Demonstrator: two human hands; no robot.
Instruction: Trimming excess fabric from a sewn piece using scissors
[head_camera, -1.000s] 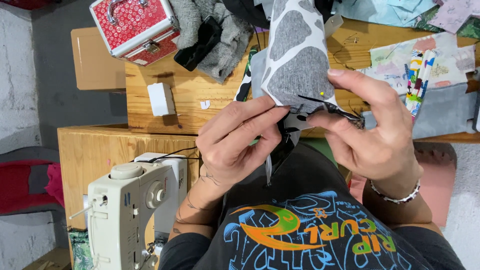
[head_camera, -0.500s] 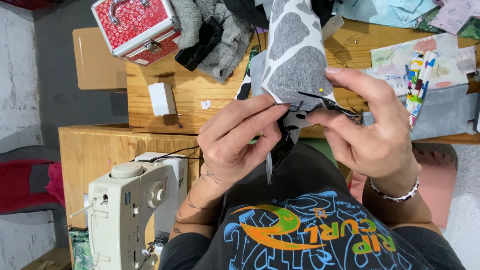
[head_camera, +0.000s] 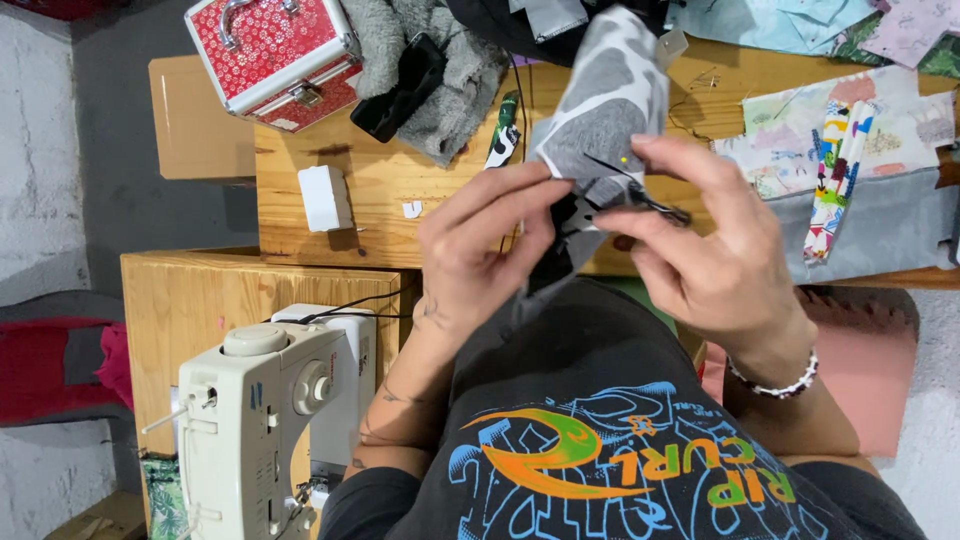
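A grey-and-white patchwork fabric piece is held up in front of me over the wooden table. My left hand pinches its lower edge from the left. My right hand grips the same edge from the right, fingers around a dark seam or strap with a yellow-headed pin stuck in the cloth. The fabric's bottom end is hidden behind my fingers.
A cream sewing machine stands on a lower wooden stand at the left. A red patterned metal case, grey cloth, a small white box and printed fabrics lie on the table.
Both hands stay on the fabric's lower edge. My fingers have shifted slightly along the seam and the cloth has moved a little.
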